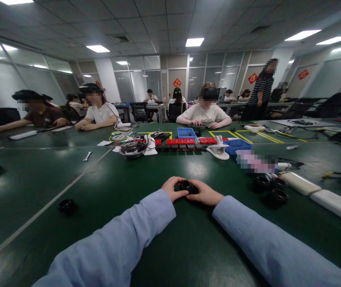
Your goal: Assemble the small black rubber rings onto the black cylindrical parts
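Hands: left hand (171, 189) and right hand (205, 193) meet ahead of the wearer, fingers curled in from either side on one black part; no wide gap between thumbs and fingers.
Held part: black part (186, 185), round opening facing up – gripped by both hands, just above or on the table (170, 255); contact with the surface cannot be told.
Sleeves: light blue, both forearms reaching forward.
Left of hands: one loose black piece (68, 207), well apart from the left hand; a wrench (87, 156) lies farther off.
Right of hands: cluster of three black cylinders (278, 196), near the long white bars (336, 204).
Beyond hands: metal bowl (133, 153) heaped with cables, row of red blocks (182, 141), white clamp (219, 150). A blue tray (237, 147) stands just beside the clamp – a second blue bin (186, 132) sits behind the row.
Opposite side: seated co-worker (210, 114) in a white top, both hands at the table.
Background right: standing person (261, 91) in a striped top.
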Tool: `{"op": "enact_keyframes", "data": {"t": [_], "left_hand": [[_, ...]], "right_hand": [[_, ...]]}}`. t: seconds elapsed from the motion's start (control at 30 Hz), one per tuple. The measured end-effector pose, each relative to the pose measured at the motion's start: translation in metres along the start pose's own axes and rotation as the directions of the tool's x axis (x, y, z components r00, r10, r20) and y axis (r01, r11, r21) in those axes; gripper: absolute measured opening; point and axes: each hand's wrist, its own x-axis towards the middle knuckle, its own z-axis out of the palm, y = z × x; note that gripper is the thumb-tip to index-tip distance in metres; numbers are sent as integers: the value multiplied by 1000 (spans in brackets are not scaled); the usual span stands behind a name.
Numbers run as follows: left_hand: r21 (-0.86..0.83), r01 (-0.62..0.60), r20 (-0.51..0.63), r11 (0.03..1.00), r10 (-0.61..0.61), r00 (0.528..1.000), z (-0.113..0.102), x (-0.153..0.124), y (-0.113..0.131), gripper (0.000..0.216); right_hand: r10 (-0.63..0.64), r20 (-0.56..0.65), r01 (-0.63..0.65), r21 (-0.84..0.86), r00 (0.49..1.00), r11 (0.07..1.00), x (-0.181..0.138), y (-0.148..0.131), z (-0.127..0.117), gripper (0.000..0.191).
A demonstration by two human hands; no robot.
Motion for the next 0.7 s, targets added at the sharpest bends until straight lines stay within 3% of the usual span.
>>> {"op": "enact_keyframes", "data": {"t": [0.37,0.5,0.6,0.7], "left_hand": [[0,-4,-10,1000,4,1000,2,1,-3,37],[-6,58,-96,998,-58,994,9,2,2,37],[19,107,-214,994,-101,972,15,3,4,36],[47,105,-255,993,-90,963,16,2,4,34]], "right_hand": [[65,7,-65,43,998,997,1,4,1,35],[160,-147,-173,-79,976,982,3,1,9,31],[219,-306,-293,-222,927,930,6,-7,17,26],[229,-371,-355,-319,900,879,7,-16,24,22]]}}
